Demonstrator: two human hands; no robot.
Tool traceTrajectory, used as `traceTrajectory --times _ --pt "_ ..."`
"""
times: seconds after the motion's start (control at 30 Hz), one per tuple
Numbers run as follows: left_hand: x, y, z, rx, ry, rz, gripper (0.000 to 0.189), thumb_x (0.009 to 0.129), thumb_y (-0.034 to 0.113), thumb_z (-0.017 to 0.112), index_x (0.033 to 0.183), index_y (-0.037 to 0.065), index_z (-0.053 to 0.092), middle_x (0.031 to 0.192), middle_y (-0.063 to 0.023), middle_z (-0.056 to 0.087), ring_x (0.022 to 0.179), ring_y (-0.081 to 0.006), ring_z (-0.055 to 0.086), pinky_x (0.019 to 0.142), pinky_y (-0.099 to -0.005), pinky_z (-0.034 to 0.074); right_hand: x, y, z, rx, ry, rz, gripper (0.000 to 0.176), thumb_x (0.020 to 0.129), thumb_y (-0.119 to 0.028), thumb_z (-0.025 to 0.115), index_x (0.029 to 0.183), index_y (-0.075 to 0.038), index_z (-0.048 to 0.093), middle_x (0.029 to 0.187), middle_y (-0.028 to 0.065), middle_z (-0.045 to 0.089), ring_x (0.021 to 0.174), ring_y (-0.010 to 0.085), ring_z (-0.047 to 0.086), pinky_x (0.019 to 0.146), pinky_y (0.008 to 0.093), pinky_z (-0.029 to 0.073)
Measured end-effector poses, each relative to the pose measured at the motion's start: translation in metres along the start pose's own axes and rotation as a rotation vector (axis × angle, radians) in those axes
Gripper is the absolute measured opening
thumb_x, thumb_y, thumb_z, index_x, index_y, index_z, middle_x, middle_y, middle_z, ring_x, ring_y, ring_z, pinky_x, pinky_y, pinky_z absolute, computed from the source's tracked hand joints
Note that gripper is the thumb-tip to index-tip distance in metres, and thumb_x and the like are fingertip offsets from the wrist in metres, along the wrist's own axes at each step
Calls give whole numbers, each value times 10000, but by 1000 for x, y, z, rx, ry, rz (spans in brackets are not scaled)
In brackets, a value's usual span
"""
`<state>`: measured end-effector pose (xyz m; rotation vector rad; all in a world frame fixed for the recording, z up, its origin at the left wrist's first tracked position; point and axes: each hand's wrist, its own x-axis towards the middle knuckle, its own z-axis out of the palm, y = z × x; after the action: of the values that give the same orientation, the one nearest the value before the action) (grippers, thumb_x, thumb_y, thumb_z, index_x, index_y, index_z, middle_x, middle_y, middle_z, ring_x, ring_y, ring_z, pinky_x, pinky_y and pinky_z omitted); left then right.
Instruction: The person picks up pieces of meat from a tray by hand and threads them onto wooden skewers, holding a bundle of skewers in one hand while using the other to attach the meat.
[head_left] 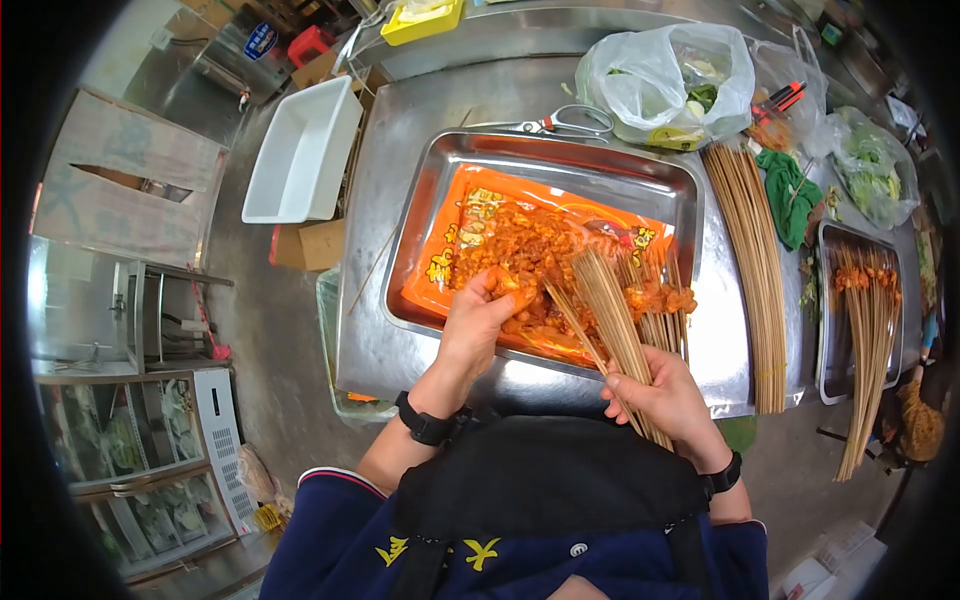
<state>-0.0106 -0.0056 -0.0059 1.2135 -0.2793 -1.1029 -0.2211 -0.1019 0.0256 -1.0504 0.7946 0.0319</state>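
My left hand (484, 318) pinches a piece of red-orange marinated meat over the near side of a steel tray (412, 218). My right hand (655, 393) is wrapped round a bundle of bamboo skewers (612, 315), whose upper ends reach over the tray. One skewer stands a little apart from the bundle, its tip near my left hand. A pile of marinated meat (530, 240) lies on an orange printed plastic bag (440, 235) inside the tray. Skewers with meat on their ends (660, 300) rest at the tray's right side, partly behind the bundle.
Scissors (560, 124) lie behind the tray. A long skewer bundle (752, 280), a green cloth (788, 195) and plastic bags of vegetables (665, 80) are at the right. Farther right, a smaller tray (832, 350) holds meat skewers. A white bin (300, 155) stands left.
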Motion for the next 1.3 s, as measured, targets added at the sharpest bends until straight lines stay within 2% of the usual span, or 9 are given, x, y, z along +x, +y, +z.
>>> traceTrajectory --times 0.17,0.27,0.43,0.67,0.93,0.97,1.03,1.27,1.3 --pt "3 1 0 -58 -27 -28 191 816 50 567 999 -4 554 964 -72 608 858 -132 585 747 -264 470 3 0 0 -4 -20 8 168 844 -114 555 948 12 518 771 87 589 617 109 588 525 221 493" --pt "0 5 2 -31 -106 -34 183 852 78 522 1008 -10 561 925 -60 617 772 -106 582 678 -226 470 5 0 -1 4 -21 -6 158 844 -108 553 942 9 515 769 85 585 613 109 584 527 222 491" --pt "-1 6 6 -81 31 37 206 897 155 475 1000 3 568 889 -50 618 720 -94 563 642 -213 452 2 -2 0 10 -10 -11 150 844 -103 550 937 8 509 770 84 582 609 106 578 528 222 488" --pt "-2 7 9 -102 7 63 198 896 163 482 991 14 572 868 -37 618 722 -90 560 642 -215 452 -2 -2 2 14 -25 -25 139 840 -91 556 931 5 511 752 75 580 591 103 574 508 218 477" --pt "-1 6 10 -80 -10 102 146 856 127 551 958 34 599 833 -8 607 674 -60 521 569 -195 418 -3 1 1 -6 -24 -21 159 840 -98 561 948 11 518 755 77 589 584 96 572 501 211 475" --pt "-1 5 7 -79 -10 101 146 856 127 551 958 34 599 833 -8 607 674 -60 521 569 -195 418 -2 1 1 -5 -32 -18 155 841 -96 560 944 12 517 756 78 589 580 95 571 498 210 474" --pt "0 4 -1 -71 -116 101 165 849 89 548 990 12 585 924 -44 607 788 -105 561 665 -223 458 -3 1 1 -4 -41 -15 151 841 -94 558 940 13 517 757 78 588 576 93 569 494 210 472" --pt "1 2 -1 -62 -115 -3 185 841 102 562 996 2 580 926 -52 608 772 -111 562 658 -232 455 -2 2 1 -3 -51 -13 144 839 -85 554 938 11 510 757 80 585 564 87 561 480 209 462" --pt "0 3 1 -89 -91 -34 179 838 122 569 970 3 588 867 -34 604 706 -92 537 617 -215 441 -1 1 1 -13 -47 -14 144 838 -83 553 939 10 509 757 80 584 564 87 561 479 210 462"
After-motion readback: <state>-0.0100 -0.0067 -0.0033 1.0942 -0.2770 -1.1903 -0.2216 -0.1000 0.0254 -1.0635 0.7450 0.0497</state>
